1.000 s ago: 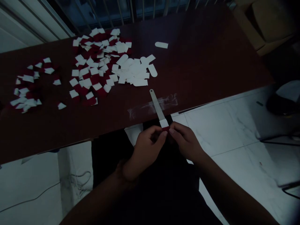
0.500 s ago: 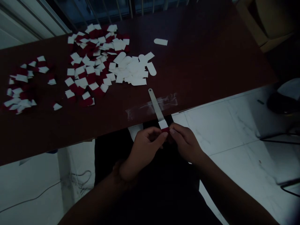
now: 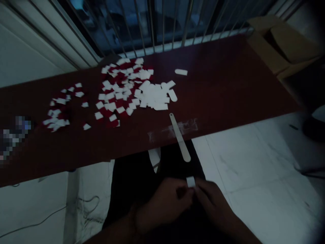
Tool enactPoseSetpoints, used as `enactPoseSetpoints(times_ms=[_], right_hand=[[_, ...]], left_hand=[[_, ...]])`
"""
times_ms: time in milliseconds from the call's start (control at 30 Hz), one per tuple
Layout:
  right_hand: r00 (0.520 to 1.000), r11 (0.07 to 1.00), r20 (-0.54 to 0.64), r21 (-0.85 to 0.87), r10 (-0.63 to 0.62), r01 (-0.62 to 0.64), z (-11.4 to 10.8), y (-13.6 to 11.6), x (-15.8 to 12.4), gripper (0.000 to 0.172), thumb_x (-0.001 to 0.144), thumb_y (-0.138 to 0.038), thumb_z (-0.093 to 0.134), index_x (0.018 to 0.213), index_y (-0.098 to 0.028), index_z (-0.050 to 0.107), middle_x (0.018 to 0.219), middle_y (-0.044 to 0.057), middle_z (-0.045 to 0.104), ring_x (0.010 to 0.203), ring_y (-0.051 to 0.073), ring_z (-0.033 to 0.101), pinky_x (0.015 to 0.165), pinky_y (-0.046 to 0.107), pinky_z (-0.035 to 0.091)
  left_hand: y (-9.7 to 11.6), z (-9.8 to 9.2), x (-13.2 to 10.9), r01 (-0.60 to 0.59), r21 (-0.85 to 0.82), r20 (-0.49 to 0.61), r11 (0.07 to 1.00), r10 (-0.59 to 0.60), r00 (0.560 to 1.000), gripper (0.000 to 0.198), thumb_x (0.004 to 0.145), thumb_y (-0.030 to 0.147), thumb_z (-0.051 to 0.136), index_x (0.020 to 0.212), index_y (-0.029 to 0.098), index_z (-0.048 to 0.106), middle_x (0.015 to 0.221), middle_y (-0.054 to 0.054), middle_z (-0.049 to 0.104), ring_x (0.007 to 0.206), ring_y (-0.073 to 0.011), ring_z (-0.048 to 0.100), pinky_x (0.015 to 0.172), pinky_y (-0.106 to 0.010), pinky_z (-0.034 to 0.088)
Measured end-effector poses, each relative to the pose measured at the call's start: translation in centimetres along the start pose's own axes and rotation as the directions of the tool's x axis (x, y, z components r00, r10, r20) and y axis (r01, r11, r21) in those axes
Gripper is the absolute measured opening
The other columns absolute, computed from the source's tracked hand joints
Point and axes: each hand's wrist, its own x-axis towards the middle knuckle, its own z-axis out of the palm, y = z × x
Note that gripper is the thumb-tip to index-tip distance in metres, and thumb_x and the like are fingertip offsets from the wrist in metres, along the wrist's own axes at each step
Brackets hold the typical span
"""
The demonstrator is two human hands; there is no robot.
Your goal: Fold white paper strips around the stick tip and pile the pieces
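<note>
Between my fingertips is a small red and white piece (image 3: 190,182), its white end pointing up. My left hand (image 3: 175,196) pinches it from the left and my right hand (image 3: 209,195) from the right, both above my dark-clothed lap. Beyond them a flat, pale strip (image 3: 179,138) with a rounded end and a small hole lies over the table's front edge, apart from both hands. On the table (image 3: 228,84) are a heap of white round-ended pieces (image 3: 153,96), a large pile of red and white pieces (image 3: 119,84) and a smaller group of these (image 3: 57,118) farther left.
Clear crinkled plastic (image 3: 189,126) lies under the strip. One white piece (image 3: 181,72) sits apart at the back. An open cardboard box (image 3: 291,44) stands at the back right, window bars run behind the table, and cables (image 3: 88,203) trail on the floor at left.
Both hands have drawn back toward my body with the red and white piece, which has come off the strip's end. The strip's rounded end is now bare. The camera view has tilted up.
</note>
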Motion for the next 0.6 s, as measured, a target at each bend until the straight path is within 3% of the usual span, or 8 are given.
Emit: enactPoseSetpoints(times_ms=[100,167,233,333,400,467,533,600], right_hand=[[0.999,0.999,0.0,-0.013,0.034,-0.034,0.8,0.7,-1.1,0.029,0.102,-0.047,0.05,0.093,-0.025,0.068,0.081,0.003,0.073,0.074,0.023,0.071,0.068,0.032,0.055],[1.0,1.0,0.016,-0.015,-0.014,0.014,1.0,0.0,-0.4,0.03,0.101,-0.048,0.051,0.087,-0.026,0.066,0.074,0.001,0.07,0.067,0.021,0.069,0.063,0.03,0.054],[0.996,0.997,0.037,-0.012,-0.079,0.08,1.0,-1.4,0.8,0.032,0.101,-0.047,0.05,0.081,-0.026,0.063,0.069,0.0,0.068,0.062,0.02,0.067,0.06,0.028,0.054],[0.991,0.991,0.024,0.008,-0.133,0.132,0.4,-3.3,2.2,0.026,0.1,-0.048,0.053,0.093,-0.028,0.069,0.079,0.002,0.073,0.069,0.022,0.071,0.064,0.03,0.058],[0.992,0.994,-0.06,0.013,-0.11,0.111,-0.5,-3.8,2.8,0.027,0.099,-0.051,0.055,0.103,-0.03,0.071,0.081,0.003,0.073,0.069,0.023,0.071,0.061,0.03,0.059],[0.982,0.998,-0.178,0.005,-0.061,0.063,-1.3,-3.9,3.0,0.029,0.098,-0.055,0.056,0.104,-0.03,0.071,0.073,0.002,0.069,0.063,0.023,0.068,0.054,0.03,0.056],[0.966,1.0,-0.258,0.0,-0.015,0.016,-1.9,-3.9,2.9,0.032,0.098,-0.057,0.055,0.099,-0.029,0.071,0.069,0.003,0.064,0.061,0.023,0.066,0.052,0.029,0.055],[0.965,1.0,-0.261,-0.006,0.006,-0.008,-2.1,-4.0,2.4,0.034,0.098,-0.058,0.054,0.096,-0.029,0.072,0.07,0.003,0.065,0.064,0.023,0.066,0.053,0.03,0.055]], left_hand=[[-0.8,0.1,-1.5,-0.063,0.198,0.011,0.978,0.062,0.998,0.018,0.091,0.031,0.062,0.08,0.022,0.073,0.075,-0.001,0.071,0.063,-0.0152,0.059,0.055,-0.027,0.04],[-0.8,0.2,-2.2,-0.067,0.251,-0.014,0.966,0.073,0.997,0.015,0.089,0.03,0.063,0.078,0.027,0.073,0.072,-0.001,0.07,0.061,-0.0167,0.06,0.052,-0.029,0.039],[-0.6,0.1,-2.9,-0.061,0.29,-0.089,0.955,0.091,0.992,0.016,0.089,0.031,0.063,0.078,0.028,0.073,0.073,-0.002,0.071,0.062,-0.0185,0.061,0.052,-0.03,0.04],[0.0,-1.8,-3.7,-0.136,0.39,-0.212,0.911,0.233,0.949,0.015,0.09,0.03,0.061,0.083,0.024,0.074,0.082,-0.005,0.075,0.07,-0.0195,0.064,0.063,-0.031,0.046],[1.2,-4.9,-3.9,-0.182,0.478,-0.317,0.859,0.362,0.877,0.019,0.094,0.03,0.058,0.084,0.022,0.072,0.081,-0.006,0.074,0.07,-0.0192,0.063,0.067,-0.031,0.045],[3.0,-9.1,-3.9,-0.157,0.542,-0.471,0.825,0.453,0.757,0.028,0.1,0.033,0.052,0.082,0.022,0.07,0.076,-0.005,0.073,0.066,-0.0184,0.061,0.064,-0.031,0.04],[4.9,-13.1,-3.8,-0.065,0.602,-0.569,0.796,0.485,0.664,0.035,0.102,0.041,0.053,0.077,0.021,0.067,0.068,-0.003,0.068,0.057,-0.017,0.055,0.059,-0.031,0.033],[5.7,-15.6,-3.9,0.108,0.665,-0.669,0.739,0.525,0.526,0.04,0.1,0.047,0.058,0.069,0.021,0.062,0.057,-0.001,0.057,0.049,-0.0163,0.045,0.054,-0.031,0.025]])
